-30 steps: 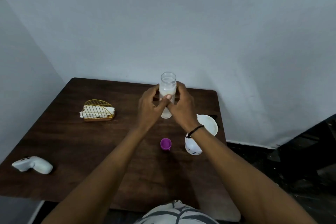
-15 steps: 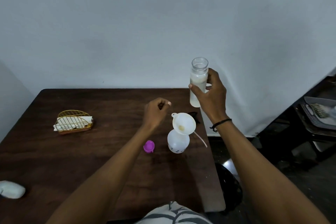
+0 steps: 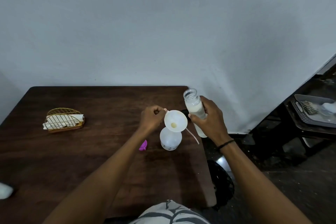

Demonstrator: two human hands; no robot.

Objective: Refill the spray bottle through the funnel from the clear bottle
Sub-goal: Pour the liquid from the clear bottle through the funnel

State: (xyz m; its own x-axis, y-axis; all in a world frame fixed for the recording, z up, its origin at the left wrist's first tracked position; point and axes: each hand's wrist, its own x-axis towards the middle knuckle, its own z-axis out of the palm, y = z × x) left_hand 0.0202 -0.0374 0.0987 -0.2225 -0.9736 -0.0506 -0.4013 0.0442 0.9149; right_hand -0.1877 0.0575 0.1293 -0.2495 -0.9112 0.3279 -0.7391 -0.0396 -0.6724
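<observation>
A white spray bottle point(image 3: 170, 140) stands near the right edge of the dark wooden table point(image 3: 72, 160), its top off. A white funnel point(image 3: 175, 121) sits in its neck. My left hand point(image 3: 152, 119) pinches the funnel's rim tab on the left. My right hand point(image 3: 209, 120) grips the clear bottle point(image 3: 195, 110), open-topped and holding milky liquid, upright just right of the funnel. A thin tube point(image 3: 192, 135) lies beside the spray bottle.
A purple cap point(image 3: 143, 145) lies left of the spray bottle. A gold wire holder with napkins point(image 3: 63, 120) sits at the table's left. A white object point(image 3: 5, 190) shows at the left edge. A tray point(image 3: 314, 111) is off to the right.
My right hand brought the clear bottle down and closer to the funnel. My left hand moved right and took hold of the funnel's rim tab.
</observation>
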